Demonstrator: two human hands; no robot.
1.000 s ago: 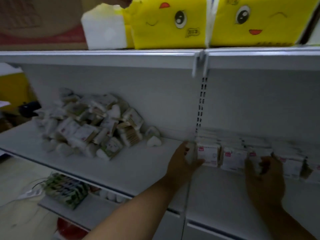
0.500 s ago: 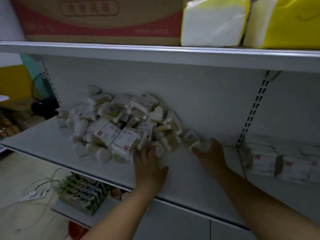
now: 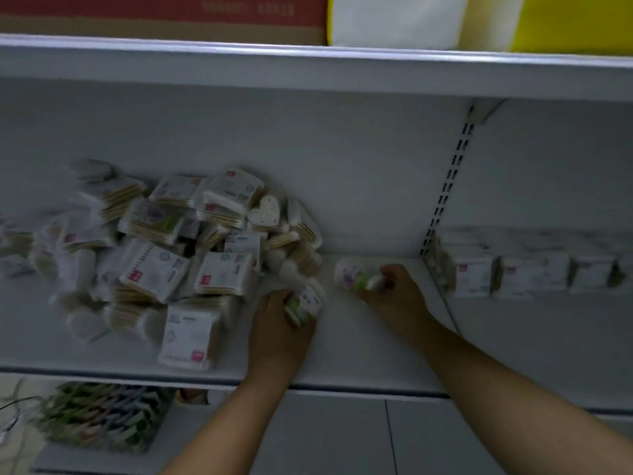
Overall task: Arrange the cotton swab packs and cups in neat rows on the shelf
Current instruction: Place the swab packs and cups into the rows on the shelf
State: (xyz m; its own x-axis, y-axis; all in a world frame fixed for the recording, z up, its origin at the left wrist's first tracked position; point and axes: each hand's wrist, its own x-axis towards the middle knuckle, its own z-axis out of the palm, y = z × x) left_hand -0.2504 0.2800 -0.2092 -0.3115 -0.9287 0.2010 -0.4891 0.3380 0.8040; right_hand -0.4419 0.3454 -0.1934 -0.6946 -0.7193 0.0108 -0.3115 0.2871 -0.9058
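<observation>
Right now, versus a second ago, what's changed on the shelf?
Both hands left the neat row and crossed left to the loose pile. The left hand now grips a small pack at the pile's edge; the right hand grips a printed cup beside it. Pile and row look unchanged.

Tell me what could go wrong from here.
The left hand grips a small pack at the right edge of the heap; lifting it may loosen leaning packs. The right hand holds a printed pack by one end; it could slip. The lowest pack sits near the shelf lip; a nudge could drop it.
</observation>
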